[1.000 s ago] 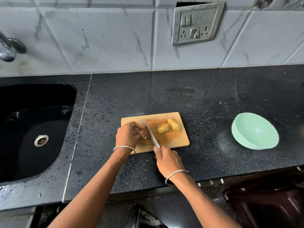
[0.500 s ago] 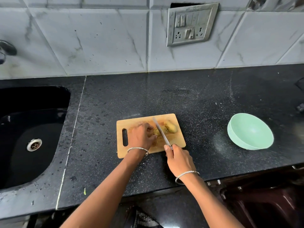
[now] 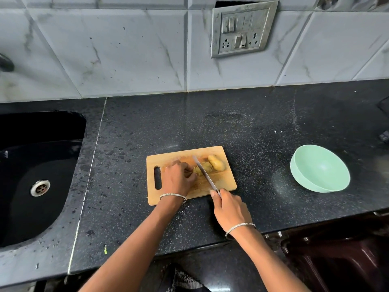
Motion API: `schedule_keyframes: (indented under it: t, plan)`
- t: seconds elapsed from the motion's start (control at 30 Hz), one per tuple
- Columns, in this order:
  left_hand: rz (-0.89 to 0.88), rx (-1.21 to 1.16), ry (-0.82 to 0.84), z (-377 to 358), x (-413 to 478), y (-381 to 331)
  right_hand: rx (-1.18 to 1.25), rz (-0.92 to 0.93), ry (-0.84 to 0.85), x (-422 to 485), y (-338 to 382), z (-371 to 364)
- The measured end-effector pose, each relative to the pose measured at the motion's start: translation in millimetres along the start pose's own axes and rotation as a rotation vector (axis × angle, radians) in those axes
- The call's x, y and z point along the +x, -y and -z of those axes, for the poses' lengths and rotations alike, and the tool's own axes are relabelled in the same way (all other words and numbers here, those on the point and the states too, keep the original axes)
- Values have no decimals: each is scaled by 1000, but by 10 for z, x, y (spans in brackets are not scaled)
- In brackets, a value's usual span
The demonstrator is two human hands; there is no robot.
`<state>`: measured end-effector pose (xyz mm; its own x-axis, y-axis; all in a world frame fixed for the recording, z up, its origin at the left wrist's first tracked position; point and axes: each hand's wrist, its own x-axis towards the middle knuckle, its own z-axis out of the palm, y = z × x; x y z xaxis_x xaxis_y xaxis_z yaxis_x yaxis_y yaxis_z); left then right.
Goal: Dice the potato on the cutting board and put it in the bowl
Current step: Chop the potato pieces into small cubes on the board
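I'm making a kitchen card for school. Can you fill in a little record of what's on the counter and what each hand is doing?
cutting board: wooden, on the black counter, handle slot at its left end
potato: on the board, cut in pieces, not diced yet
left hand: holds the left potato piece
right hand: grips the knife, blade across that piece
bowl: mint green, right of the board, nothing in it
sink: black, far left

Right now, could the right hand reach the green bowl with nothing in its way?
Probably yes: the right hand grips the knife at the cutting board's near edge, and only black countertop lies between it and the mint-green bowl.
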<state>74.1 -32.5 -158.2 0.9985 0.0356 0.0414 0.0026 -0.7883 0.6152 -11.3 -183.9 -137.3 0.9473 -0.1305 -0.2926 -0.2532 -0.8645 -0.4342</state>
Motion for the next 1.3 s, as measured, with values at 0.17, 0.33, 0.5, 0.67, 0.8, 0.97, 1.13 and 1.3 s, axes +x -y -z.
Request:
schedule_keyframes:
  t: [0.17,0.33,0.5,0.67,0.8,0.97,1.13,1.3]
  plan:
    - [25,33,15,76,-30,31,24,7,-11,-14,21,10]
    - [46,67,52,123,-52,96,19,45,-25,-63,80,-20]
    - [56,-8,62,139,-77,73,-16,37,-7,-87,118,-103]
    - [97,10,37,117,-79,32,-60,6,-24,-86,109,-110]
    - [107,-18,38,116,-62,17,-89,-17,-39,-97,107,-84]
    - [124,-81,31,104,-47,47,-51,-19,18,-108,144,-129]
    - [138,-95,30,99,-37,77,-9,-17,-4,-102,173,-122]
    - [146,-108,43,94,-48,65,-8,17,6,-112,191,-121]
